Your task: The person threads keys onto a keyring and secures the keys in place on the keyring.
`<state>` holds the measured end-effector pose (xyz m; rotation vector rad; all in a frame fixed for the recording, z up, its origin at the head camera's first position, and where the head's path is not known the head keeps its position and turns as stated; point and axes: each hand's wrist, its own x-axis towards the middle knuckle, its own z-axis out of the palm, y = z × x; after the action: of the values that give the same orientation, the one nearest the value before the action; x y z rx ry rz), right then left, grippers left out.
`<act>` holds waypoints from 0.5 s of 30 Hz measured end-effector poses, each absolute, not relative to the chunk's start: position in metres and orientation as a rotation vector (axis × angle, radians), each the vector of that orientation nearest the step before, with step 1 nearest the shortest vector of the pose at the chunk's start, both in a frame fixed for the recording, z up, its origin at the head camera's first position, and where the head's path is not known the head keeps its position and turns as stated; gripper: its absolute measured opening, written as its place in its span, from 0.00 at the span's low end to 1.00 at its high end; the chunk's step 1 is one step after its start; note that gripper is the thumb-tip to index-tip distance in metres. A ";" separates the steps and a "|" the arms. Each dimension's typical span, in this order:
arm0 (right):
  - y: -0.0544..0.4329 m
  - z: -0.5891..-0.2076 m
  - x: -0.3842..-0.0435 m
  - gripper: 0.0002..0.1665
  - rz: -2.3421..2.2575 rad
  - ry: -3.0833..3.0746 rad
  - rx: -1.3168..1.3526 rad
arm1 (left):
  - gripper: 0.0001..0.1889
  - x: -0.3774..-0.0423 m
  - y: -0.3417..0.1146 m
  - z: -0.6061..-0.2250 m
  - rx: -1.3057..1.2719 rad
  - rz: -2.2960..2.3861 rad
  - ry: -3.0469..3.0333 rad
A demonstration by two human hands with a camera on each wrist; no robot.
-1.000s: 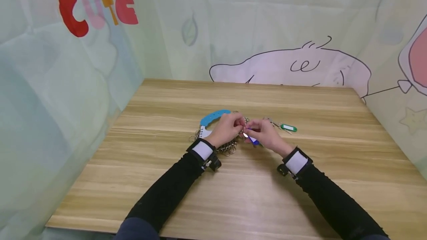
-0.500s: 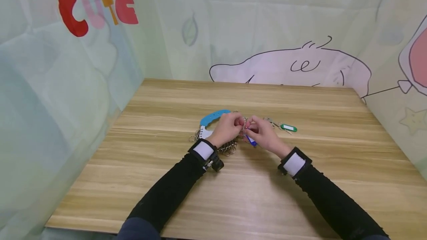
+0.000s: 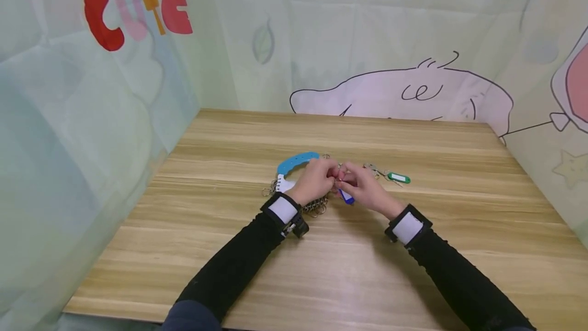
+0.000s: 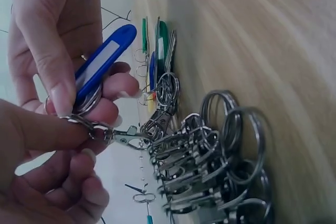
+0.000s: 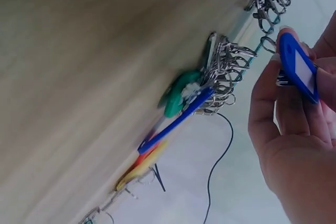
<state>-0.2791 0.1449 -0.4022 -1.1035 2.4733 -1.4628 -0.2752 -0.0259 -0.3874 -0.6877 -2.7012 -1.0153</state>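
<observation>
While the left hand (image 3: 316, 180) pinches a clip (image 4: 125, 137) and the right hand (image 3: 366, 188) the tag (image 3: 346, 197), just below right of head-view centre, joining them seems in hand, next probably needing careful threading.

1. Blue/white holder (image 3: 296, 162): right pt hidden behind L hand (image 3: 317, 180).
2. Blue tag (image 3: 347, 197): far end hidden by R hand (image 3: 366, 188).
3. Metal clasps (image 3: 317, 207): some hidden under L hand.
4. Keys (image 3: 371, 169), right: too sm. to count.
5. Balloon pic (image 3: 578, 80), far right: cut off @ edge.
</observation>
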 end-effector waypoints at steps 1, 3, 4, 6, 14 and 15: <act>0.145 -0.403 -0.279 0.04 -1.476 2.461 -1.103 | 0.11 -0.275 -0.026 -0.388 -0.694 -1.011 -2.696; 0.145 -0.404 -0.279 0.04 -1.490 2.456 -1.107 | 0.11 -0.276 -0.025 -0.388 -0.695 -1.012 -2.692; 0.146 -0.405 -0.279 0.04 -1.499 2.454 -1.110 | 0.11 -0.276 -0.025 -0.388 -0.691 -1.017 -2.692; 0.145 -0.405 -0.279 0.04 -1.508 2.463 -1.108 | 0.10 -0.278 -0.026 -0.387 -0.686 -1.026 -2.701; 0.143 -0.407 -0.282 0.07 -1.631 2.513 -0.928 | 0.05 -0.280 -0.034 -0.382 -0.649 -1.104 -2.773; 0.143 -0.407 -0.283 0.07 -1.651 2.522 -0.909 | 0.04 -0.280 -0.035 -0.382 -0.643 -1.106 -2.773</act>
<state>-0.2826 0.1432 -0.4074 -0.9085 2.5216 -1.6506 -0.2795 -0.0346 -0.3820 -0.6427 -2.7733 -1.1061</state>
